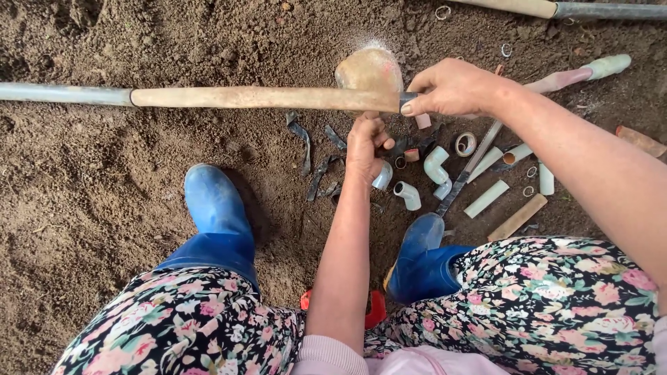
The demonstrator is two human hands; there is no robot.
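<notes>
A long pipe runs level across the upper half of the frame, grey at its left end and coated in dried mud toward the middle, where it ends just below a mud-caked rounded lump. The right hand is clenched around the pipe's dark end, at upper centre-right; the left hand sits just beneath, fingers curled shut against the pipe's underside — what it grips, if anything, cannot be told. Below the hands, on the bare soil, lie white elbow fittings, short pale tube pieces, small rings and dark rubber strips. A roll of tape lies right of centre. Two blue rubber boots stand lower down — a flowered skirt fills the bottom edge. Another pipe crosses the upper right corner.
</notes>
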